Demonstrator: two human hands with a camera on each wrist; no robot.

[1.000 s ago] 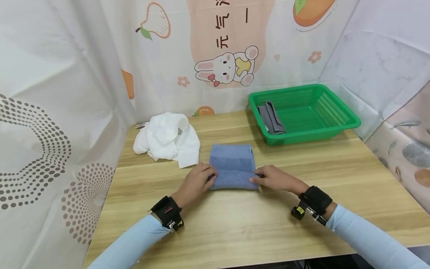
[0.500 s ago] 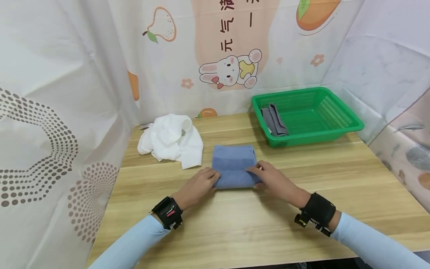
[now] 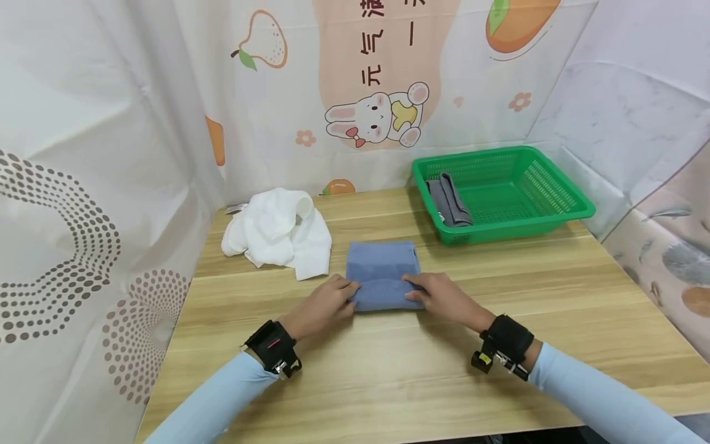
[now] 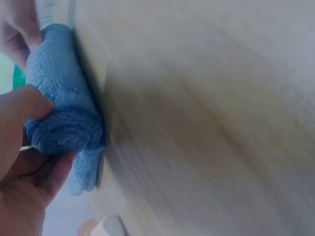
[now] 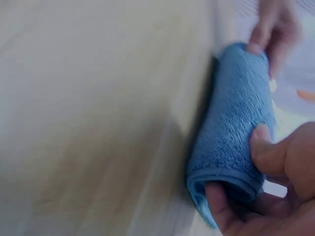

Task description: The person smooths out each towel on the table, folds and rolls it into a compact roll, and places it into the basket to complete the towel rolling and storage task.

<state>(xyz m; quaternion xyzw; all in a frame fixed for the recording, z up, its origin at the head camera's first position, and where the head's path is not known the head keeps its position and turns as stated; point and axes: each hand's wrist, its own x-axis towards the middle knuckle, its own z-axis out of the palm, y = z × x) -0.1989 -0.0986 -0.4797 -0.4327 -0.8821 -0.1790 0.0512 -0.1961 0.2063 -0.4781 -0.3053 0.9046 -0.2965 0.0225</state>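
A blue towel (image 3: 381,254) lies on the table, its near part rolled up and its far part flat. My left hand (image 3: 324,303) holds the left end of the roll. In the left wrist view, thumb and fingers pinch the spiral end of the towel (image 4: 64,130). On the other end, my right hand (image 3: 448,301) grips the roll. The right wrist view shows its thumb on top of the towel (image 5: 236,113) and a finger tucked into the roll's hollow end.
A crumpled white towel (image 3: 274,228) sits at the back left of the wooden table (image 3: 355,382). At the back right stands a green plastic basket (image 3: 518,231) with a folded grey towel (image 3: 449,200) inside. Printed curtains (image 3: 266,123) hang close behind and at the sides.
The right hand has shifted from the roll's right edge inward over its top, then settled back on its right end. The left hand stays at the left end. The roll looks little changed.
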